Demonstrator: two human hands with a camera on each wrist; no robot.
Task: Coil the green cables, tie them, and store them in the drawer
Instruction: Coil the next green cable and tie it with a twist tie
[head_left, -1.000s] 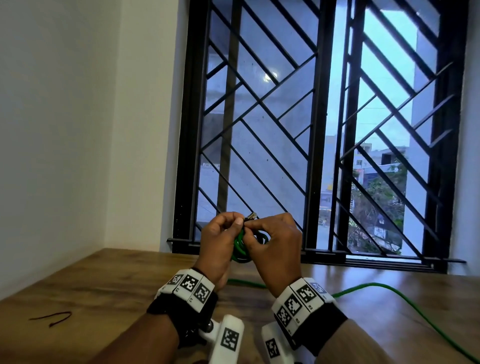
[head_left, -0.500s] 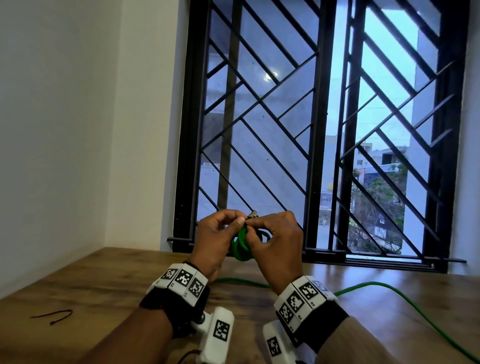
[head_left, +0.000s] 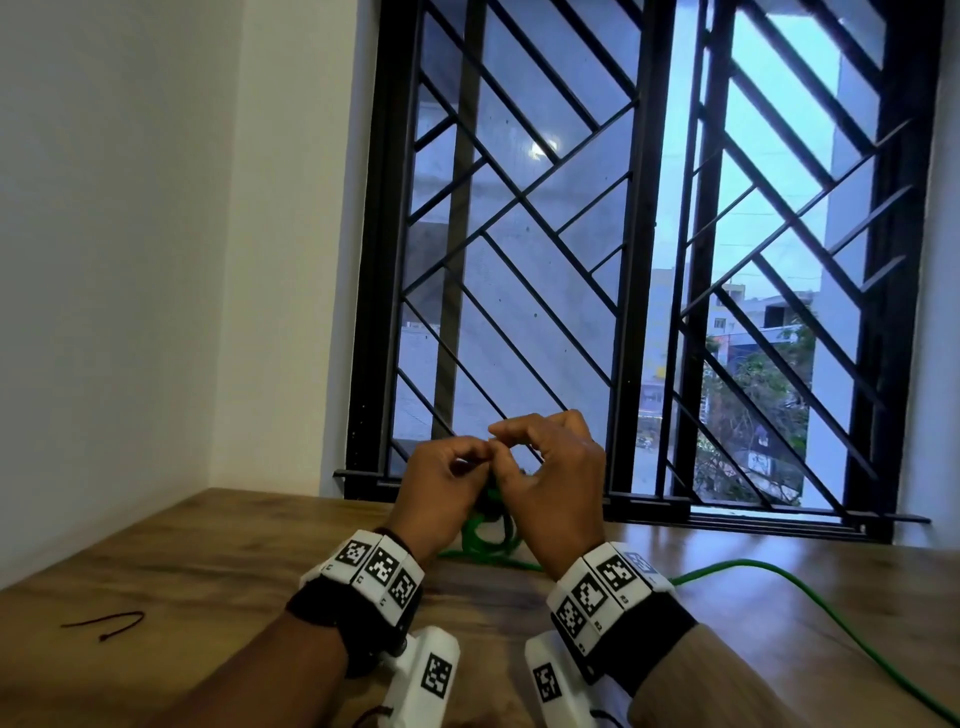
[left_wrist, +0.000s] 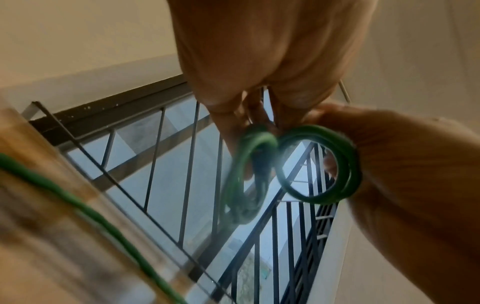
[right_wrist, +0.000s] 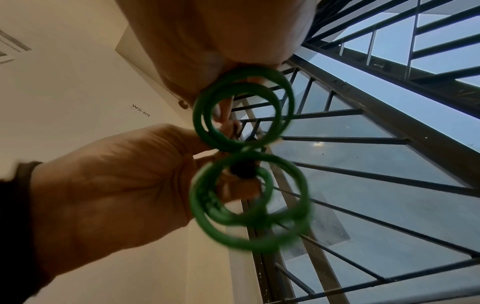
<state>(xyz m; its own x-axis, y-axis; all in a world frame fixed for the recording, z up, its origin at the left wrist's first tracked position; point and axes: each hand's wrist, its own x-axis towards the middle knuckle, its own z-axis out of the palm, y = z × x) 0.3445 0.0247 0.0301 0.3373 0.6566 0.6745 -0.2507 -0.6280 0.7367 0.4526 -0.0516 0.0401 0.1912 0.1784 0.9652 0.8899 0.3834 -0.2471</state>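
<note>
Setting: wooden table (head_left: 156, 561) under a barred window (head_left: 644, 260), white wall at 9 o'clock.
Coil: a green cable coil (head_left: 488, 535) hangs just above the table at 12 o'clock from the viewer, between both hands. In the wrist views it is pinched at the waist into two lobes, a figure of eight (right_wrist: 246, 156).
Left hand: the left hand (head_left: 441, 478) has fingers curled, pinching the coil at its waist.
Right hand: the right hand (head_left: 550, 483) has fingers curled too, its fingertips meeting the left hand's above the coil; what thin thing it pinches cannot be told.
Change: half a second ago the hands sat lower in view with the coil bunched tight between them. Now the right hand's fingertips have risen above the left's, and more of the coil hangs free below.
Meaning: this looks like the tying step, a tie being drawn round the waist. Coiling of this cable seems done.
Loose cable: a second green cable (head_left: 810, 613) runs uncoiled across the table toward 4 o'clock.
Spare tie: a thin dark tie (head_left: 104, 623) lies on the table at 8 o'clock, well apart.
Drawer: not in view.
</note>
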